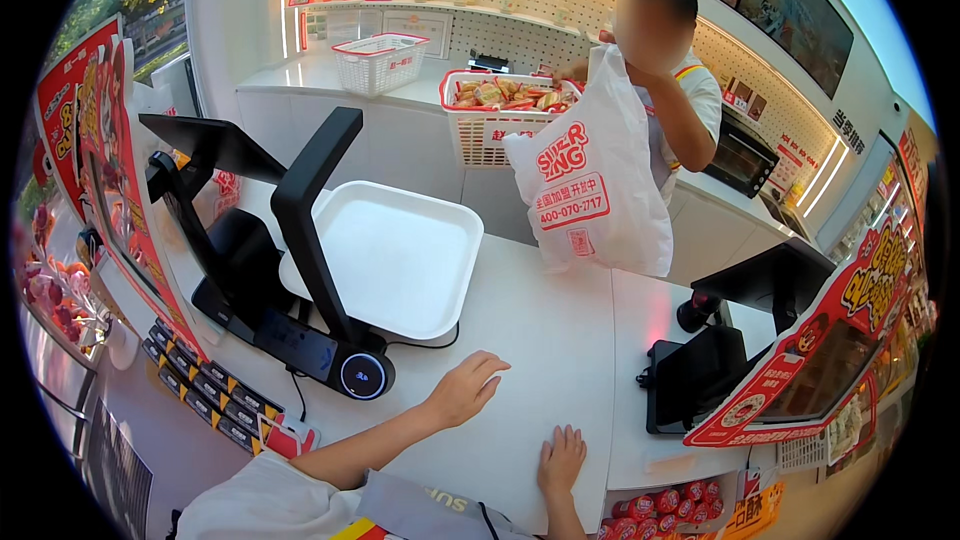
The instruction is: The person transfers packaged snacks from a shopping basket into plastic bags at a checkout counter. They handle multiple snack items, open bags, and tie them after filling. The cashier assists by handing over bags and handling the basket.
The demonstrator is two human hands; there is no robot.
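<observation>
My left hand (463,390) is raised over the white counter (510,427), fingers apart, holding nothing, near the round lit dial of a black scale (364,375). Palm down on the counter, lower right of centre, rests my right hand (562,461), also holding nothing. On the scale is an oblong white tray (397,259) with a bare surface. Across the counter a person (675,90) holds up a full white plastic bag (600,195) with red print. Beside the bag, a white basket (487,131) with a red rim holds many wrapped snacks (502,94).
Black screens and a red sign (142,240) stand at the left. A black terminal (697,382) and another red sign (817,360) are at the right. A white basket (379,67) stands on the back counter. Red-wrapped goods (667,501) lie below the counter's right end.
</observation>
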